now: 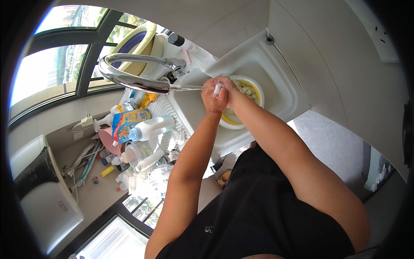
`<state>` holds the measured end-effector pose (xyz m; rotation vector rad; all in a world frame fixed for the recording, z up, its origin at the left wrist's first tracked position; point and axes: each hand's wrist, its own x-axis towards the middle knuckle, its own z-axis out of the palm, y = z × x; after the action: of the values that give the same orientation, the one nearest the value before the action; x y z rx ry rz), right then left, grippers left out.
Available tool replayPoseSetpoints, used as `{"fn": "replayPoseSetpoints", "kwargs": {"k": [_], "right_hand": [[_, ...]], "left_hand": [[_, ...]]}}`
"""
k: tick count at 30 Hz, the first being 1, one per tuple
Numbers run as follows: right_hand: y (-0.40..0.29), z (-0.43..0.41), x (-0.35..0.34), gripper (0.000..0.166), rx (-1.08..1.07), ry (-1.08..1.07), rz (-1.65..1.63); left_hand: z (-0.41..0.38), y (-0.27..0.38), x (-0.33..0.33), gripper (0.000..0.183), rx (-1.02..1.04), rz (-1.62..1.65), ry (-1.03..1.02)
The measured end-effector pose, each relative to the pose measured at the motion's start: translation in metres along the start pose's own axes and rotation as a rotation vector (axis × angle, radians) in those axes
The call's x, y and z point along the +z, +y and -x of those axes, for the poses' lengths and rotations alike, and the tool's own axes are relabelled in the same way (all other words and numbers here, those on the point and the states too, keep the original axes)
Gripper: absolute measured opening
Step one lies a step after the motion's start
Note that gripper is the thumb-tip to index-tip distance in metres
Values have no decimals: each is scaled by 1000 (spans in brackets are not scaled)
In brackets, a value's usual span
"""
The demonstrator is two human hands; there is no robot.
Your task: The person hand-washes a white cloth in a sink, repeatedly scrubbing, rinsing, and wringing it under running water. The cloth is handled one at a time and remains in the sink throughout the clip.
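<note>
My left hand and my right hand are pressed together in the stream from a chrome gooseneck faucet. A small white item, perhaps wet cloth, shows between the fingers; most of it is hidden. Below and to the right of the hands, a round white basin with a yellow inner band stands in the white sink. Bunched pale cloth lies in the basin, partly covered by my right wrist.
Left of the sink, a ribbed drainboard is crowded with a white bottle with a blue cap, a blue-and-yellow refill pouch and other plastic containers. Stacked basins lean by the window behind the faucet. A white tiled wall borders the sink's right.
</note>
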<state>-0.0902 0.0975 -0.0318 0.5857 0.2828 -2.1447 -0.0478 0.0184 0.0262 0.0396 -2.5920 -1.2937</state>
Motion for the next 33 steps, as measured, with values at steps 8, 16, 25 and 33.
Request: {"fn": "replayPoseSetpoints", "kwargs": {"k": [8,16,25,33], "right_hand": [[11,-5,36,13,-944,387,1702],[31,30,35,19,-844,229,981],[-2,67,36,64,-150,418,88],[-19,61,28,57,-51,54,-39]], "left_hand": [[9,0,12,36,-1063,1194,577],[7,-47,1,44,-1030,1641,105],[-31,-9,25,28,-403,227,-210],[-45,8,-32,45,662,-192,-525]]}}
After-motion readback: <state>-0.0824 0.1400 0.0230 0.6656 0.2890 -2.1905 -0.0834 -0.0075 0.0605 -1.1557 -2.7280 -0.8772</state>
